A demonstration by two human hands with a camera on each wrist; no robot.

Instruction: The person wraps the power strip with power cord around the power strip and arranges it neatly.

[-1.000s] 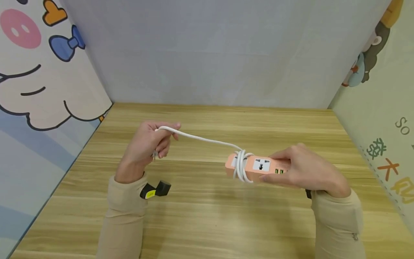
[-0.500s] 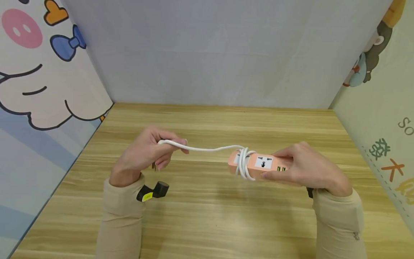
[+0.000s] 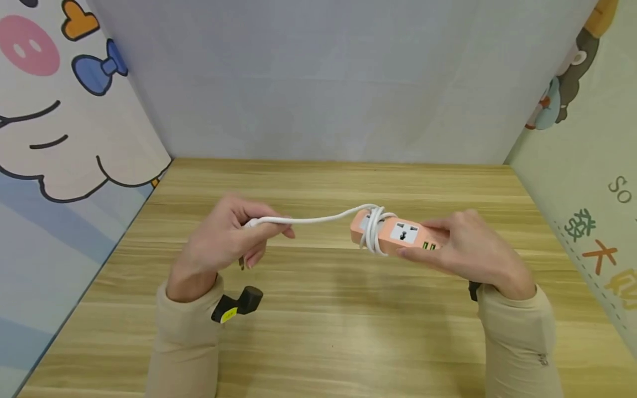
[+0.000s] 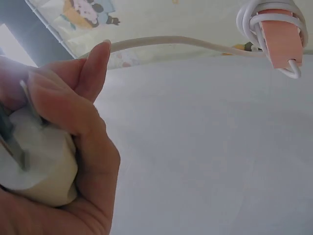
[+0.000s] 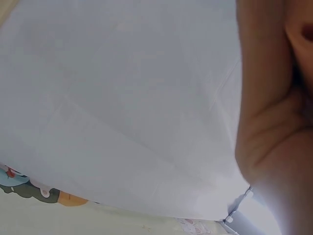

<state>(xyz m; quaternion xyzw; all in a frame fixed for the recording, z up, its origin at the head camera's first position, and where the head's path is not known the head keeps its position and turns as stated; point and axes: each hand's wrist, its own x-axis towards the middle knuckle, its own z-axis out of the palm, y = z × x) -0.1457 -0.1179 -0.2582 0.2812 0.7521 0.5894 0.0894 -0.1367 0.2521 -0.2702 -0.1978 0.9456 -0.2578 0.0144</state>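
Observation:
An orange-pink power strip (image 3: 393, 235) with white sockets and USB ports hangs above the table, its right end gripped by my right hand (image 3: 470, 249). White cord (image 3: 370, 229) is wound several times round the strip's left end. From there a free length of cord (image 3: 318, 219) runs left to my left hand (image 3: 231, 235), which pinches it between thumb and index finger. Inside the left palm sits the white plug (image 4: 44, 161), its metal prongs showing in the left wrist view. The right wrist view shows only part of the right hand (image 5: 274, 112); the strip is hidden there.
Below both hands lies a wood-grain table (image 3: 328, 326). A pale grey wall (image 3: 318, 83) stands at its back edge, with cartoon-printed panels on the left (image 3: 79, 149) and right (image 3: 572, 166). A small black camera (image 3: 249, 300) is strapped at the left wrist.
The left hand has moved slightly right and lower, nearer the strip, and the free cord runs flatter. The power strip has risen a little in the right hand.

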